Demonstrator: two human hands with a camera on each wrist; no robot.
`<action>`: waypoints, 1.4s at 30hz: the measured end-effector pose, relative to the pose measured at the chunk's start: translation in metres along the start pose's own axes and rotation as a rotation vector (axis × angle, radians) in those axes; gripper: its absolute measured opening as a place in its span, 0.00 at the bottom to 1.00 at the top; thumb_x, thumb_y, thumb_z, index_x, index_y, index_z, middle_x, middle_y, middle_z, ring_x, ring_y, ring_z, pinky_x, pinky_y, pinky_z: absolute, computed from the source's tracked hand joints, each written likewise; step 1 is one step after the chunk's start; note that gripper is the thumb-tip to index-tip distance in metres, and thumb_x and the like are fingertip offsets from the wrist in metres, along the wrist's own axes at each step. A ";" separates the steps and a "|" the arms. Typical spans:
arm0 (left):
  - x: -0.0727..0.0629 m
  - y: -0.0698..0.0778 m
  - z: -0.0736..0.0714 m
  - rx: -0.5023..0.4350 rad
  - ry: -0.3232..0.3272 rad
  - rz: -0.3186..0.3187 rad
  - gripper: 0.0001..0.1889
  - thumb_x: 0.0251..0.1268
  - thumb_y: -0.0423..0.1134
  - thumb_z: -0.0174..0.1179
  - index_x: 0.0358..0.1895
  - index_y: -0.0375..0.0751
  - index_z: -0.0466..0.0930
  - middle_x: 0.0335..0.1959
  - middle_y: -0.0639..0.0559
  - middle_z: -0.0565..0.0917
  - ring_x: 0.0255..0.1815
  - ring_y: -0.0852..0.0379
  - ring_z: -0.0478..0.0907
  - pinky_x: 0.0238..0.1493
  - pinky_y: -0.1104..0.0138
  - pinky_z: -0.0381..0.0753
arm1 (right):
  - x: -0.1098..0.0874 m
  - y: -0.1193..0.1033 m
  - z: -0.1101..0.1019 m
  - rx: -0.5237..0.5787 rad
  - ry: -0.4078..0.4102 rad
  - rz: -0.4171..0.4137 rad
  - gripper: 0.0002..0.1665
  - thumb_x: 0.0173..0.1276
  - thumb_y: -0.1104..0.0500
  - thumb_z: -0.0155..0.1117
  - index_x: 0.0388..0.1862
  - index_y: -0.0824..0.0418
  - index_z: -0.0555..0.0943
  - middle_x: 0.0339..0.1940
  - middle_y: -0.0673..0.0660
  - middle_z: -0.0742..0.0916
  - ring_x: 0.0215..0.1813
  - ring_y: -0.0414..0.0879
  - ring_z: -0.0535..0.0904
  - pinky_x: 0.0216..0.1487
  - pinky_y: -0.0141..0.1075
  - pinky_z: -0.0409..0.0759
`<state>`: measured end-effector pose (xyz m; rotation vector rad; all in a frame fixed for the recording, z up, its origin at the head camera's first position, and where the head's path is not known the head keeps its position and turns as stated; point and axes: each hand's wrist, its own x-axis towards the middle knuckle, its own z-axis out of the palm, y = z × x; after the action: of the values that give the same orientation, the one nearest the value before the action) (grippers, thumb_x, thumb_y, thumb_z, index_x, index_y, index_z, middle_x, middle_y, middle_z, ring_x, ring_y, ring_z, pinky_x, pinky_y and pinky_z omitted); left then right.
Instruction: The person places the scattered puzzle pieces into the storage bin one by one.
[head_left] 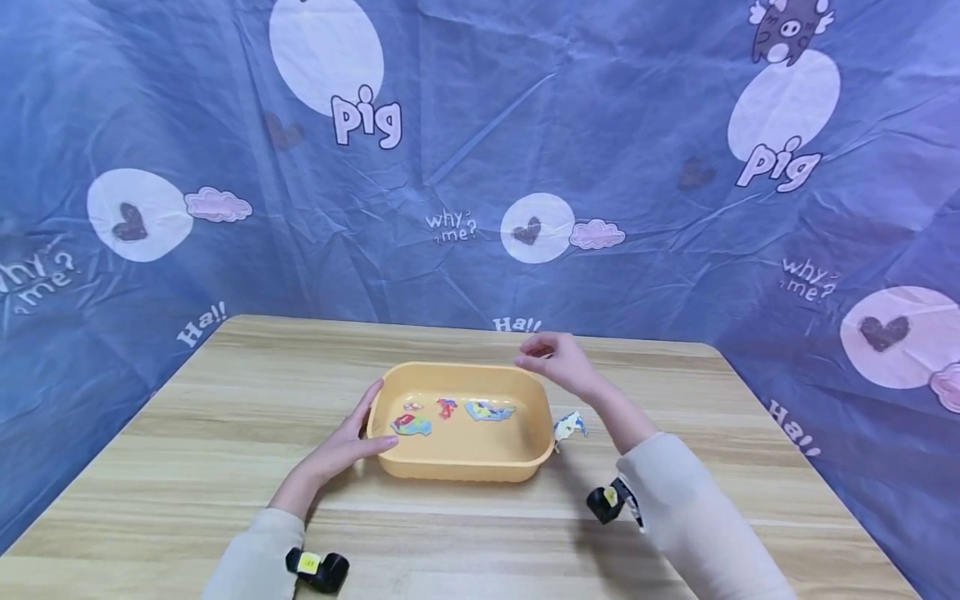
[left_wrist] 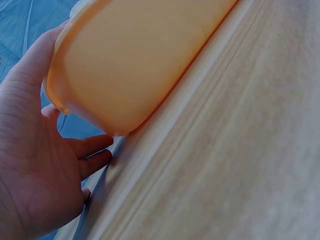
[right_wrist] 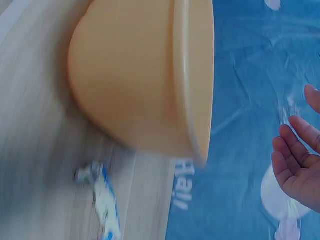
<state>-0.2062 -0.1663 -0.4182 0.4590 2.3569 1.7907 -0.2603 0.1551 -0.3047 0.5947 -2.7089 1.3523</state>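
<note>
A yellow plastic basin point(head_left: 465, 454) stands on the table. My left hand point(head_left: 337, 450) holds its left end, thumb over the rim and fingers along the outer wall; the left wrist view shows the fingertips low beside the basin wall point(left_wrist: 125, 60). Several small colourful scraps lie inside, among them a red and green one point(head_left: 411, 425) and a blue and yellow one point(head_left: 489, 411). My right hand point(head_left: 558, 360) hovers by the far right corner, fingers loosely curved, with nothing between them in the right wrist view. Outside the basin's right end lies a white and blue scrap point(head_left: 570, 426).
The wooden table point(head_left: 465, 533) runs back to a blue cloth point(head_left: 450, 167) printed with pigs and words, which hangs behind and at both sides. A black wrist camera sits on each sleeve.
</note>
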 end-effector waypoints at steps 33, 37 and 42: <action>0.000 -0.002 0.000 0.014 0.010 -0.005 0.48 0.49 0.44 0.62 0.68 0.55 0.36 0.67 0.44 0.38 0.65 0.45 0.36 0.59 0.48 0.38 | -0.074 0.102 -0.058 -0.147 0.150 0.191 0.18 0.59 0.59 0.58 0.40 0.74 0.75 0.35 0.63 0.81 0.40 0.54 0.74 0.38 0.39 0.73; 0.000 -0.001 0.001 0.007 0.005 -0.002 0.47 0.49 0.44 0.61 0.67 0.56 0.36 0.67 0.43 0.38 0.65 0.46 0.36 0.59 0.48 0.38 | -0.076 0.116 -0.056 -0.149 0.220 0.237 0.20 0.59 0.59 0.58 0.42 0.76 0.73 0.37 0.67 0.79 0.41 0.56 0.73 0.41 0.42 0.71; 0.000 -0.001 0.000 0.010 0.004 -0.002 0.47 0.49 0.44 0.61 0.67 0.56 0.36 0.67 0.43 0.38 0.65 0.45 0.36 0.59 0.48 0.38 | -0.076 0.131 -0.054 -0.162 0.234 0.344 0.25 0.59 0.57 0.57 0.46 0.78 0.71 0.41 0.71 0.77 0.44 0.59 0.71 0.44 0.45 0.69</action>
<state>-0.2064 -0.1665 -0.4196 0.4538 2.3695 1.7815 -0.2438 0.2924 -0.3873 -0.0449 -2.7702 1.1558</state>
